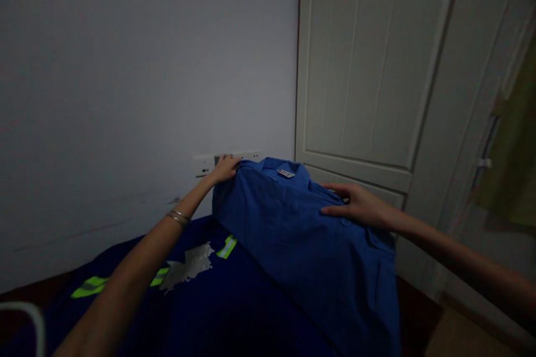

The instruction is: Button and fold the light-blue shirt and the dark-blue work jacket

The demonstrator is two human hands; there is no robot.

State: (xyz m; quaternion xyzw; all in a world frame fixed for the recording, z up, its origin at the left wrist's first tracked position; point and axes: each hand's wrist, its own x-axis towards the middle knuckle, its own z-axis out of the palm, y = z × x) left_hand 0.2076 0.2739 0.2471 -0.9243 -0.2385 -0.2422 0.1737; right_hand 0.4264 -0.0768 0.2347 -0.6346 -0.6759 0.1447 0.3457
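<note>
A blue collared shirt (288,234) hangs tilted between my two hands, its collar at the top with a white label (286,173) inside. My left hand (226,168) pinches the shirt at the shoulder on the left, close to the wall. On the other shoulder, the fingers and thumb of my right hand (355,204) grip the cloth near the collar. Below and behind the shirt lies a dark blue garment (201,301) with yellow-green reflective strips (90,286) and a torn-looking greyish-white patch (192,264). The lower part of the shirt runs out of the frame.
White wall sockets (205,164) sit just behind my left hand. A pale panelled door (352,61) stands at the back right, and a yellowish cloth (511,167) hangs at the far right. A white curved tube (36,318) shows at the lower left.
</note>
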